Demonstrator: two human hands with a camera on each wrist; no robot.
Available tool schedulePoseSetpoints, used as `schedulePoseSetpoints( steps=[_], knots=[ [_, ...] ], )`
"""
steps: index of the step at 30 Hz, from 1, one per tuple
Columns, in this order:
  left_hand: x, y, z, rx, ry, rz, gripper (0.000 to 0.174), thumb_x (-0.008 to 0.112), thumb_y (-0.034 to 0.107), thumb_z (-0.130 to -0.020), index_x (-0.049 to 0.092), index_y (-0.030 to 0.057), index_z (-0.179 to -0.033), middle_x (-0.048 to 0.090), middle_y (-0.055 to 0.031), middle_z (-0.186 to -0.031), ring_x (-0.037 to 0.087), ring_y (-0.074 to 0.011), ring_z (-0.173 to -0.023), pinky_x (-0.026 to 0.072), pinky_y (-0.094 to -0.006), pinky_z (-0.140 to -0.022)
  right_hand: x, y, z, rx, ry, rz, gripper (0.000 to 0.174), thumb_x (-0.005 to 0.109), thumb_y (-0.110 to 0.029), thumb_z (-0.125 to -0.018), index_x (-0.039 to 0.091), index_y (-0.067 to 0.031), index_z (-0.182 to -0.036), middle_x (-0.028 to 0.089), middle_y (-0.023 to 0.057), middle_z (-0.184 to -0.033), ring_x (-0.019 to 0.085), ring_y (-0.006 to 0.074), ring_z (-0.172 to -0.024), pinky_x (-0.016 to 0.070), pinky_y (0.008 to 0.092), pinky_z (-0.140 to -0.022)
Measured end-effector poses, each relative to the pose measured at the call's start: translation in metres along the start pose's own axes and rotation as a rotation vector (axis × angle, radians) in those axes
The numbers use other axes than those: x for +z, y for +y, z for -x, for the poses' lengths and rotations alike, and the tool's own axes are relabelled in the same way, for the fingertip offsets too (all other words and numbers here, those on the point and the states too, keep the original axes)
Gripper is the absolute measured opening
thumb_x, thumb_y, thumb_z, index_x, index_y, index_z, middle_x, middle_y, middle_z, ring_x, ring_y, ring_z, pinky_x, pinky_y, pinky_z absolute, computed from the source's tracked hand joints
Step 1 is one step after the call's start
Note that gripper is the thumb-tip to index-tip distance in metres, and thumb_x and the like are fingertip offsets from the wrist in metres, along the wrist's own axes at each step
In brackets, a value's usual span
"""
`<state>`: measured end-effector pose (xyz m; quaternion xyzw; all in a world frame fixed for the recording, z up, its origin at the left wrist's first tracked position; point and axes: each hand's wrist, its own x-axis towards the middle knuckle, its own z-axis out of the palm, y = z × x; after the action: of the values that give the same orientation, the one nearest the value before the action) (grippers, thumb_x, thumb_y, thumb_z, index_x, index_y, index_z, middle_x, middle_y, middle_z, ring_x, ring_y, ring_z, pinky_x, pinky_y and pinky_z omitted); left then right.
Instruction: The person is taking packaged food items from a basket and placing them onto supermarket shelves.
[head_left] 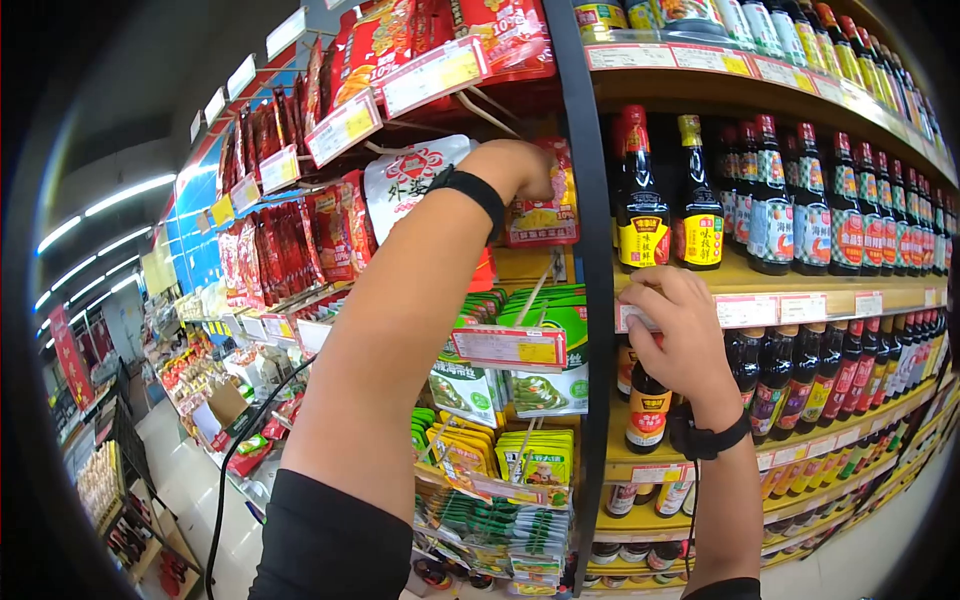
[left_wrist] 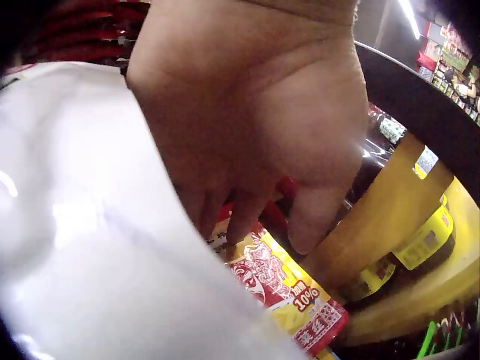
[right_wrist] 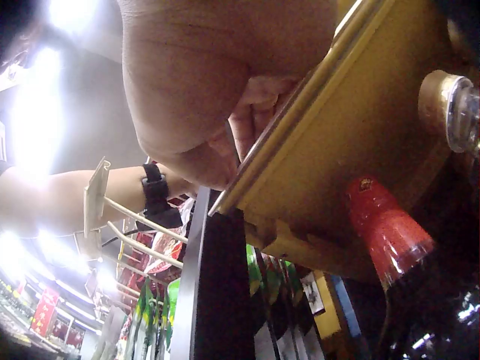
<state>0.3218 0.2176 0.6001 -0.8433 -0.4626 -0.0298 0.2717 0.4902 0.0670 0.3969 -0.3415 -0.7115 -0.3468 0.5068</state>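
My left hand (head_left: 522,172) reaches in among the hanging packets at a red and yellow food packet (head_left: 545,220). In the left wrist view its fingers (left_wrist: 244,214) extend down over the packet's face, with the thumb (left_wrist: 304,225) apart at the packet's side. A white pouch (left_wrist: 112,202) with red print hangs close beside this hand and covers part of that view. Against the left end of a bottle shelf, my right hand (head_left: 682,330) grips the front edge (right_wrist: 277,124) with bent fingers. Below that hand stands a dark sauce bottle (head_left: 648,410).
Two dark bottles with yellow labels, one of them a soy sauce bottle (head_left: 642,240), stand just above the right hand. A dark upright post (head_left: 592,300) divides packets from bottles. Metal hooks and price tags (head_left: 510,346) jut out below the left arm, above green packets (head_left: 550,385).
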Motion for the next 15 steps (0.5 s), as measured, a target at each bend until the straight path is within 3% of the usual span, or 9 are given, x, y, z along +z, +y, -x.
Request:
schedulePoseSetpoints(
  steps=[7,10,15],
  knots=[
    [0.0,0.004,0.0,-0.071,-0.029,-0.013,0.055,0.063,0.04,-0.086,0.059,0.0078,-0.13,0.061,-0.0176,-0.129,0.058,-0.0339,-0.12,0.0468,-0.0427,-0.098,-0.002,-0.003,-0.001,0.018,-0.032,0.003,0.021,0.066,-0.003,-0.072,0.065,-0.0066,-0.093,0.061,0.0083,-0.102,0.058,0.0312,-0.095,0.0445,0.0426,-0.086],
    [0.0,0.005,0.004,-0.056,0.056,0.008,0.042,0.063,0.026,-0.079,0.068,0.0056,-0.116,0.069,-0.0177,-0.112,0.068,-0.0305,-0.103,0.053,-0.0396,-0.087,-0.001,-0.003,-0.001,0.023,-0.027,0.0,0.022,0.065,-0.003,-0.072,0.065,-0.0066,-0.093,0.061,0.0087,-0.102,0.057,0.0321,-0.095,0.0444,0.0425,-0.085],
    [0.001,0.004,0.001,-0.083,0.057,0.004,0.043,0.064,0.03,-0.08,0.069,0.0075,-0.116,0.068,-0.0177,-0.114,0.067,-0.0312,-0.105,0.0522,-0.0408,-0.089,-0.001,-0.003,-0.001,0.014,-0.029,0.006,0.022,0.065,-0.002,-0.072,0.065,-0.0062,-0.094,0.061,0.0097,-0.103,0.057,0.0336,-0.095,0.0445,0.0427,-0.085]
  ],
)
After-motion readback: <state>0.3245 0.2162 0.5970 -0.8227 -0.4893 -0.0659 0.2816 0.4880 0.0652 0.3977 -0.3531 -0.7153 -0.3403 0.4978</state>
